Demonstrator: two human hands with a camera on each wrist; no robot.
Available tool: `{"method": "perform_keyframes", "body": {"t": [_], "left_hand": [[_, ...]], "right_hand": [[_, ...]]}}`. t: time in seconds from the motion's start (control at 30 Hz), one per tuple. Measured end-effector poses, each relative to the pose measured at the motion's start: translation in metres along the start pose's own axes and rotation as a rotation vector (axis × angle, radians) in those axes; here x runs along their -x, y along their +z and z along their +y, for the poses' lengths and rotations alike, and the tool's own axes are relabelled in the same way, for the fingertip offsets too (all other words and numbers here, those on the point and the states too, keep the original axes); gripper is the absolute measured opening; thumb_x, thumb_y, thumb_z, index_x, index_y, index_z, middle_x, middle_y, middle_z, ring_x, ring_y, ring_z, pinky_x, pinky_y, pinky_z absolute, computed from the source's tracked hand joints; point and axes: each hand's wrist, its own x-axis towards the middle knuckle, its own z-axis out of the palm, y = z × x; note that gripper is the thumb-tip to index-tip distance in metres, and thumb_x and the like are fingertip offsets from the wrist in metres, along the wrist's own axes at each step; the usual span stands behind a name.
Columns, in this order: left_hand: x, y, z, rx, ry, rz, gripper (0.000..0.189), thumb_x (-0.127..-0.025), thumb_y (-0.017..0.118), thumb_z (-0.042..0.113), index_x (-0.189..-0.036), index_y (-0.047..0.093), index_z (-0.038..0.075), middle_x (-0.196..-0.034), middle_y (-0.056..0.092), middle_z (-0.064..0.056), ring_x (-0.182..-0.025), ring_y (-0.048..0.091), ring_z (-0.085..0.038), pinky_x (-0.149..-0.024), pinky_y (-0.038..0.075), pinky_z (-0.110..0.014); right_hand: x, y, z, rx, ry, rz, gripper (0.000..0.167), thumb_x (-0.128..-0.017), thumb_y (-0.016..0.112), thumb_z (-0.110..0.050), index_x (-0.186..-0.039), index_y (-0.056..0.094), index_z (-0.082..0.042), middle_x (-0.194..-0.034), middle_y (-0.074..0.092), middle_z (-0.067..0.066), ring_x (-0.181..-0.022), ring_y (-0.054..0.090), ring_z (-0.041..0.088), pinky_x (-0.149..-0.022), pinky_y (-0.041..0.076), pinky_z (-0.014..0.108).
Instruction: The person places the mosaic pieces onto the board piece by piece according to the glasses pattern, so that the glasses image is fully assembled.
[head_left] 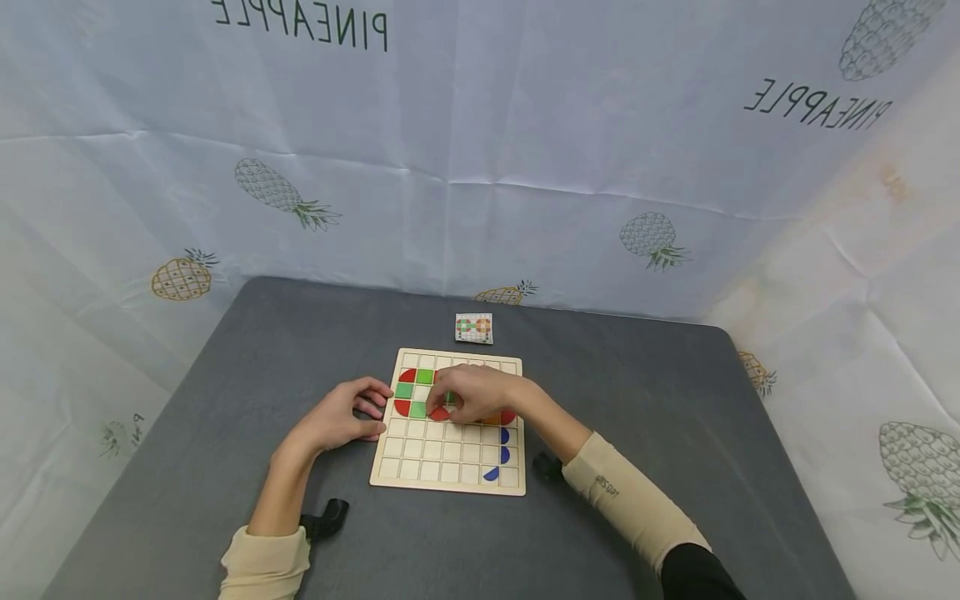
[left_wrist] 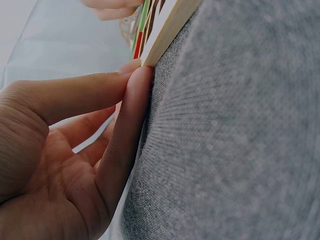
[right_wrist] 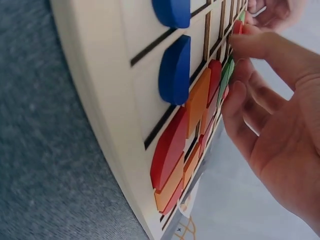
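A wooden grid board point(head_left: 431, 472) lies on the dark grey table. My left hand point(head_left: 337, 418) is at its left edge, and in the left wrist view the thumb and a finger pinch the board's rim point(left_wrist: 165, 37). Over the upper middle of the grid is my right hand point(head_left: 480, 392), its thumb and fingertips around a red rounded piece point(head_left: 439, 414) in a square. Green square pieces point(head_left: 403, 390) and red rounded pieces point(head_left: 402, 408) fill squares left of it. Orange pieces point(right_wrist: 198, 102) sit nearer the right edge, partly hidden by the hand in the head view.
Blue half-round pieces point(head_left: 505, 455) lie in the right part of the lower rows. Behind the board is a small patterned card point(head_left: 474, 328). Pineapple-print cloth point(head_left: 525, 167) hangs around the table point(head_left: 637, 400). Dark straps point(head_left: 326, 521) show at the wrists.
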Motion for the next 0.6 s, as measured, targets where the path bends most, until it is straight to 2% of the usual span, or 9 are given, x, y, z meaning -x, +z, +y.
{"method": "perform_keyframes", "body": {"t": [0.3,0.6], "left_hand": [[0.0008,0.0001,-0.0003,0.004,0.008,-0.003,0.047,-0.09,0.08,-0.009,-0.133,0.062,-0.007,-0.117,0.059,-0.022,-0.095,0.063,-0.024,-0.07,0.068,-0.033],[0.0002,0.0011,-0.0005,0.004,0.005,-0.002,0.047,-0.089,0.08,-0.009,-0.133,0.062,-0.006,-0.117,0.059,-0.021,-0.096,0.063,-0.025,-0.07,0.068,-0.033]], "right_hand": [[-0.0029,0.0034,0.002,0.041,-0.003,0.11,0.021,-0.1,0.07,-0.007,-0.117,0.079,-0.017,-0.111,0.076,-0.002,-0.077,0.057,0.005,-0.071,0.049,0.018],[-0.0007,0.0037,0.0054,0.064,0.018,0.142,0.012,-0.101,0.077,-0.013,-0.112,0.079,-0.016,-0.109,0.078,-0.002,-0.08,0.06,0.006,-0.075,0.052,0.019]]}}
